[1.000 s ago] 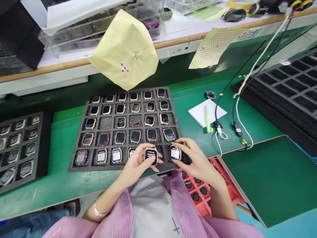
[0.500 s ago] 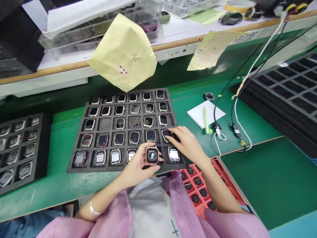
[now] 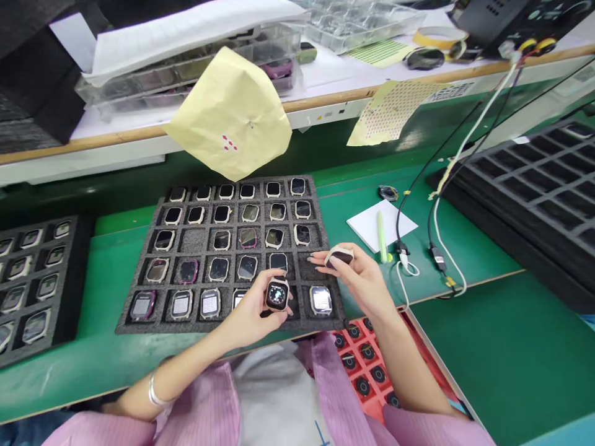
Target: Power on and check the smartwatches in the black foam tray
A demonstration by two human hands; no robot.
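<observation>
My left hand (image 3: 255,306) grips a smartwatch body with a lit round dial (image 3: 277,295) just above the front row of a dark foam tray (image 3: 195,240). My right hand (image 3: 357,279) holds a second watch body (image 3: 338,255), lifted off the tray's right edge with its screen turned away. The tray holds several watch bodies in square pockets; one with a lit white screen (image 3: 320,299) lies in the front row between my hands. The pocket above it is bare foam.
A second foam tray with watches (image 3: 32,279) lies at the far left. White paper with a green pen (image 3: 380,224) and cable plugs (image 3: 437,255) lie to the right. A black grid tray (image 3: 548,186) stands far right, a red tray (image 3: 372,365) below the bench edge.
My right hand set the lit watch in the front row, reached to the row above, and lifted another watch out. My left hand's watch screen changed from text to a round dial.
</observation>
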